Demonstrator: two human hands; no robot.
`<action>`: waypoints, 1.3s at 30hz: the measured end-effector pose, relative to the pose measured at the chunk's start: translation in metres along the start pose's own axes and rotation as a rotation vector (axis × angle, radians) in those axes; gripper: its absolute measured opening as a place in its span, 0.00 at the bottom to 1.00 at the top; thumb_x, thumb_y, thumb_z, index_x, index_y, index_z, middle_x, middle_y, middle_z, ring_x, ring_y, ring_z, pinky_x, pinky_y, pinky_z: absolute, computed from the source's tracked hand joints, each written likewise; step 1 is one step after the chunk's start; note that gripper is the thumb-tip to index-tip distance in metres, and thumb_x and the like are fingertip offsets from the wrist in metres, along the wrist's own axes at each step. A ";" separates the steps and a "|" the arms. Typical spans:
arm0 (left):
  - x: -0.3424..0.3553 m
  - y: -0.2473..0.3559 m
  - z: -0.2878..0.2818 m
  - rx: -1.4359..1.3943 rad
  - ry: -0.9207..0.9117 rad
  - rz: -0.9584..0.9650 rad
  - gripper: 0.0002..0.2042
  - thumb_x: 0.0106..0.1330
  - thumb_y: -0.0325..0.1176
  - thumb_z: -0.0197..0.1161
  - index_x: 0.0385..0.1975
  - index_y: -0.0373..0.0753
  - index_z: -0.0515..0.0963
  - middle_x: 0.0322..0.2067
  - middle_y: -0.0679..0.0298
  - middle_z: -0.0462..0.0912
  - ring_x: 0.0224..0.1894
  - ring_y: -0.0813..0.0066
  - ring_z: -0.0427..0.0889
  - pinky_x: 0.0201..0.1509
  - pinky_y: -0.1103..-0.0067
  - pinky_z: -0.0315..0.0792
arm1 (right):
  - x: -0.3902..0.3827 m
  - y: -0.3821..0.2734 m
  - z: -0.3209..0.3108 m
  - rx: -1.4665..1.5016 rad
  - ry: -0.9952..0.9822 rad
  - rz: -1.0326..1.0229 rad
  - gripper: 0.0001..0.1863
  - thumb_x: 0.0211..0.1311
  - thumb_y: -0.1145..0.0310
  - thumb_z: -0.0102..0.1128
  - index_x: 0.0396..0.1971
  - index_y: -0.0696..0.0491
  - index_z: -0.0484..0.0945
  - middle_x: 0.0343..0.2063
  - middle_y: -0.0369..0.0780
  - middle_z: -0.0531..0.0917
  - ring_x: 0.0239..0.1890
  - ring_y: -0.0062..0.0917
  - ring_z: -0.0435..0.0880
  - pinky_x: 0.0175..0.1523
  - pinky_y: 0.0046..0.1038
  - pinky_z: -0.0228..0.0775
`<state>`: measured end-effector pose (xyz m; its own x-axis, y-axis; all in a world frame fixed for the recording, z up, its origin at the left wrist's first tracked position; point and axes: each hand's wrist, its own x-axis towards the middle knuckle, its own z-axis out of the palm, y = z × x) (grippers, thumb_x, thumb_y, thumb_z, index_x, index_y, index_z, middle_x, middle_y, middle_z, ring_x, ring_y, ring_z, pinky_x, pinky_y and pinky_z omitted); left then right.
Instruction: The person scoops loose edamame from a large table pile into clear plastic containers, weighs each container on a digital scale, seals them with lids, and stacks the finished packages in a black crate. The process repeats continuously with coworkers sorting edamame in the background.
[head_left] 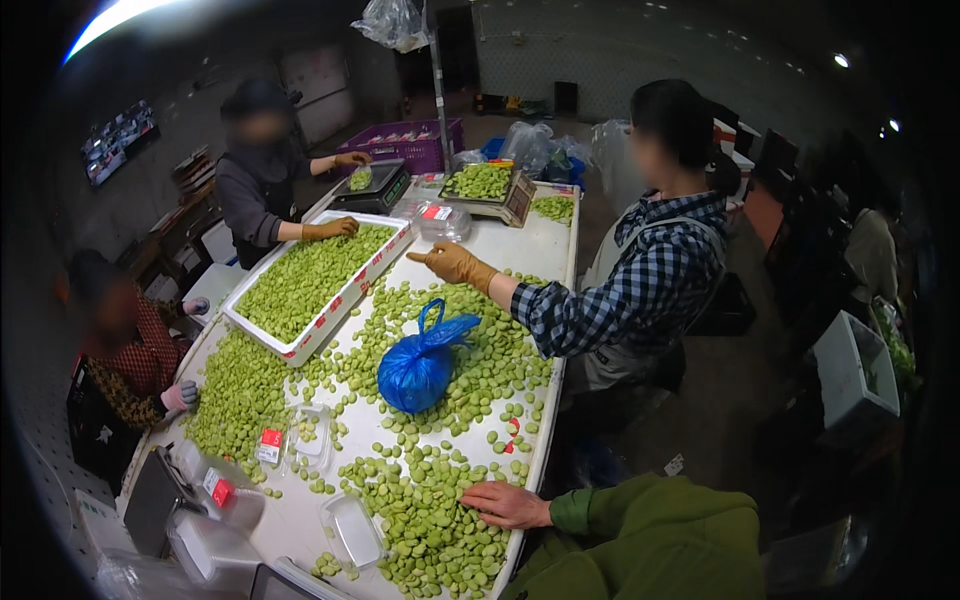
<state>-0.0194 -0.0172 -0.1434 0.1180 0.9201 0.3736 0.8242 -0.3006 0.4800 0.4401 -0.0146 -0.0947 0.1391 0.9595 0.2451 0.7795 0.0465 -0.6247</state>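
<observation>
My right hand (505,505), in a green sleeve (640,525), reaches in from the lower right. Its fingers lie stretched on a spread of shelled green broad beans (430,520) near the table's right edge. I see nothing held in it, though the undersides of the fingers are hidden. Left of this hand, a clear plastic tray (352,530) lies among the beans. Another clear tray with a few beans (312,438) sits farther left, beside a red and white label (270,445). Farther up the table stands a tied blue plastic bag (415,373). My left hand is out of view.
A white foam box of beans (365,285) stands mid-table. Two scales (372,190) (510,200) and stacked clear trays (440,220) are at the far end. Gloved co-workers stand left and right; one gloved hand (455,265) points over the table. Empty containers (205,545) crowd the lower left.
</observation>
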 end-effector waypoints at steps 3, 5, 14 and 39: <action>-0.009 -0.016 -0.003 -0.092 0.040 -0.057 0.09 0.62 0.31 0.63 0.26 0.31 0.77 0.25 0.47 0.77 0.26 0.51 0.75 0.32 0.64 0.71 | 0.002 0.002 0.011 -0.063 0.110 -0.075 0.27 0.72 0.61 0.51 0.67 0.52 0.62 0.62 0.46 0.67 0.63 0.39 0.68 0.65 0.40 0.63; -0.009 -0.018 -0.002 -0.157 0.049 -0.138 0.10 0.63 0.32 0.63 0.24 0.31 0.77 0.23 0.48 0.76 0.24 0.51 0.74 0.30 0.63 0.70 | 0.003 0.000 0.007 -0.042 0.094 -0.062 0.26 0.71 0.62 0.52 0.66 0.54 0.63 0.61 0.46 0.67 0.62 0.40 0.68 0.64 0.40 0.64; -0.039 -0.065 0.029 -0.107 0.246 -0.574 0.12 0.64 0.33 0.62 0.23 0.31 0.77 0.21 0.49 0.75 0.23 0.50 0.73 0.30 0.62 0.69 | 0.012 0.001 -0.001 -0.082 0.104 -0.081 0.23 0.65 0.68 0.54 0.59 0.58 0.70 0.53 0.49 0.74 0.56 0.43 0.73 0.61 0.38 0.67; 0.023 0.049 -0.029 0.036 0.331 -0.235 0.13 0.56 0.30 0.68 0.14 0.41 0.72 0.16 0.62 0.73 0.18 0.60 0.75 0.21 0.68 0.68 | 0.008 -0.004 -0.003 -0.119 -0.009 0.015 0.21 0.65 0.76 0.48 0.59 0.61 0.70 0.58 0.50 0.69 0.61 0.44 0.67 0.65 0.38 0.59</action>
<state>0.0077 -0.0187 -0.0880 -0.2559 0.8302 0.4953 0.8269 -0.0775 0.5570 0.4405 -0.0075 -0.0881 0.1464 0.9622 0.2297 0.8446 -0.0007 -0.5355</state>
